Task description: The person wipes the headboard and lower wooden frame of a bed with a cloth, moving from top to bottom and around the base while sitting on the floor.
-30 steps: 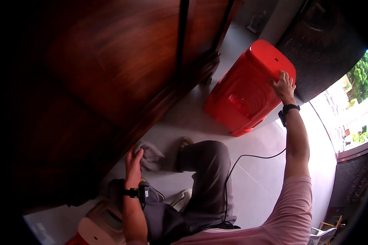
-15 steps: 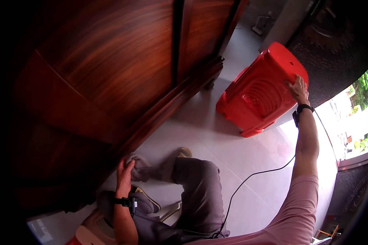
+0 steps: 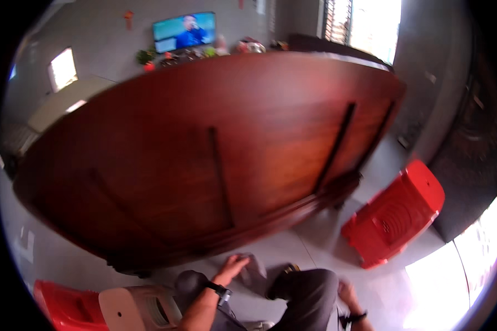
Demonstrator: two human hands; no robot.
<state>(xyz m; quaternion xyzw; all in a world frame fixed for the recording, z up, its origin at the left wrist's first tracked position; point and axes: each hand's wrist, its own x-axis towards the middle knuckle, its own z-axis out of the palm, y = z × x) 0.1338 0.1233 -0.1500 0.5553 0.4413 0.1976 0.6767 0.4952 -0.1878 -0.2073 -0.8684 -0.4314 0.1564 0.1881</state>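
The view swings up now and the whole dark red-brown wooden cabinet back [image 3: 204, 160] fills the frame, where half a second ago only its lower part showed. The right hand [image 3: 349, 291] is off the red plastic chair [image 3: 395, 220]; it had been resting on the chair's top edge and now sits low beside the person's raised knee [image 3: 309, 289], fingers loosely spread, gripping nothing that I can see. So the chair stands alone, well apart from both hands, tipped over on the pale tiled floor [image 3: 298, 248] to the right of the cabinet.

The left hand [image 3: 232, 267], watch on the wrist, stays down on the grey cloth [image 3: 254, 267], palm flat and fingers open, pressing it to the floor just in front of the cabinet's base. That reads as the wiping carrying on one-handed.

The cloth lies crumpled, with no clear long axis. The chair's long axis runs from lower left to upper right, its top pointing away to the upper right.
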